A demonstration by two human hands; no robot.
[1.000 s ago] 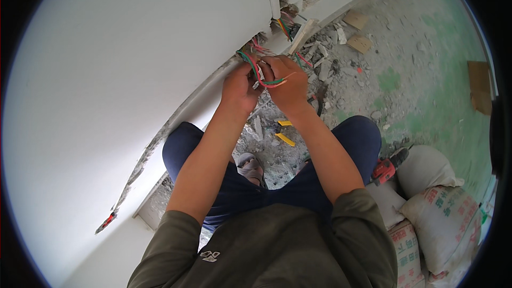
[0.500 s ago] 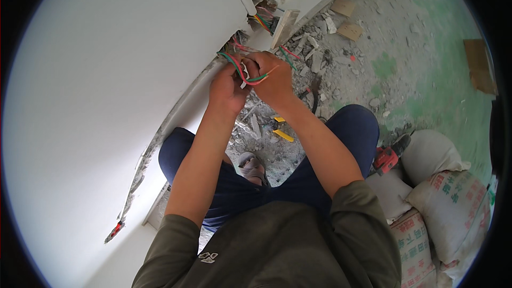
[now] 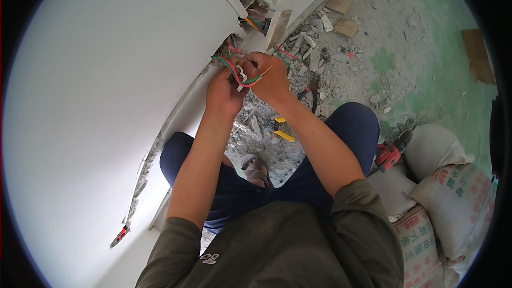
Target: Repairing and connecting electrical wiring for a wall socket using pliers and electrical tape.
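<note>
Both of my hands meet in front of a ragged hole low in the white wall, where several wires come out. A white, curved piece [image 3: 241, 78] sits between the fingers of my left hand [image 3: 223, 93], which are closed around it. My right hand [image 3: 271, 84] is closed beside it, its fingertips pinched near the wires; what they grip is hidden. Red and green wires [image 3: 248, 81] loop out of the hole and across both hands, with bare copper ends by the right hand's knuckles. More wires [image 3: 255, 23] emerge from a second opening further along, next to a tilted beige panel [image 3: 278, 29].
Broken plaster and rubble [image 3: 312, 53] cover the floor along the wall. Beige socket plates [image 3: 346, 28] lie beyond. Between my feet are yellow tool handles [image 3: 284, 136]. At right, a red power tool [image 3: 388, 156] rests by stacked sacks [image 3: 453, 192]; a cardboard piece [image 3: 477, 56] stands farther off.
The view has shifted slightly. My hands stay together at the wires, with the right-hand fingers moved a little and more of the white piece showing.
</note>
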